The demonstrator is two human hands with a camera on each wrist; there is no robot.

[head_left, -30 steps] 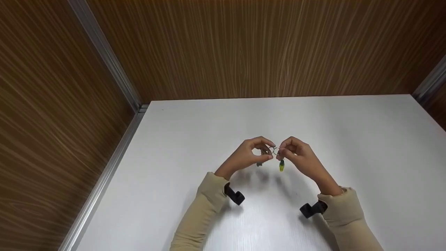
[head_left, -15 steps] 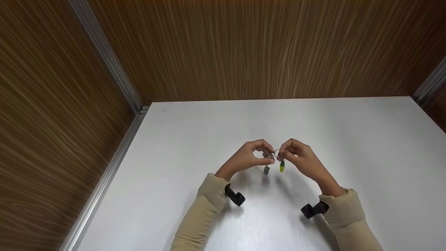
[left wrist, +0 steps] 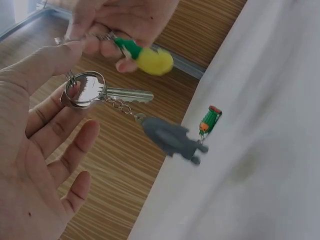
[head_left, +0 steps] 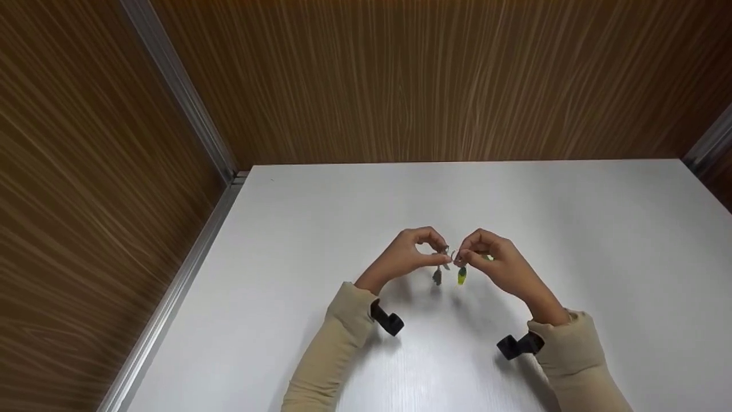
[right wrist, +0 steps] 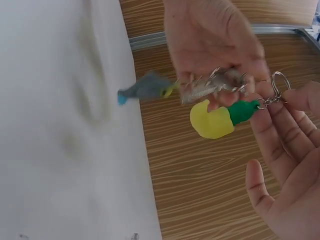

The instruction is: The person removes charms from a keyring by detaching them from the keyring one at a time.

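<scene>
Holding two key rings above the white table (head_left: 572,229), our left hand (head_left: 409,257) pinches the ring with key (left wrist: 127,95) and grey charm (left wrist: 170,140); our right hand (head_left: 492,260) pinches the yellow-green charm's (right wrist: 217,119) ring. They look apart, not yet joined.

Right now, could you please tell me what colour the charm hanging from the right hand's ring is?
Yellow with a green top; the right wrist view shows it best.
</scene>
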